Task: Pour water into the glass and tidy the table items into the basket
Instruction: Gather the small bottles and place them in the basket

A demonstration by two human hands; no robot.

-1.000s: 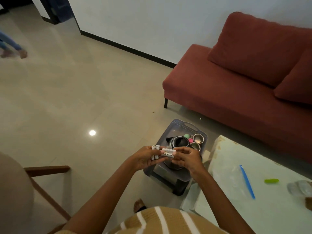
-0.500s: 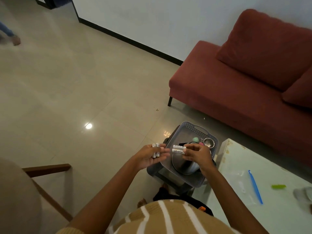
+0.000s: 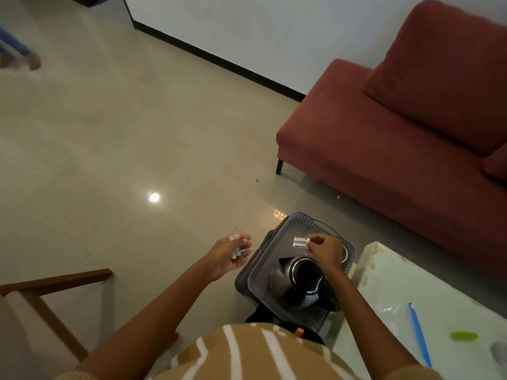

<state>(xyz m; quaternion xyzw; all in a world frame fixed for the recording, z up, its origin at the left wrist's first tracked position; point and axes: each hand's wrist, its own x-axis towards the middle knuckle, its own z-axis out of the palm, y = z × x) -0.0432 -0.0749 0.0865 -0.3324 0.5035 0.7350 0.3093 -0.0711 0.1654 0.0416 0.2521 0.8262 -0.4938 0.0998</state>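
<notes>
two white batteries (image 3: 299, 243) lie level over the grey basket (image 3: 267, 248), beyond its upright steel kettle (image 3: 282, 286).

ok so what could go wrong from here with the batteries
1. The left hand grips the spare batteries out over the floor, not the basket; a slip could send them rolling away.
2. The right hand pinches two batteries just beside the open kettle; released carelessly, one might drop into its mouth.
</notes>
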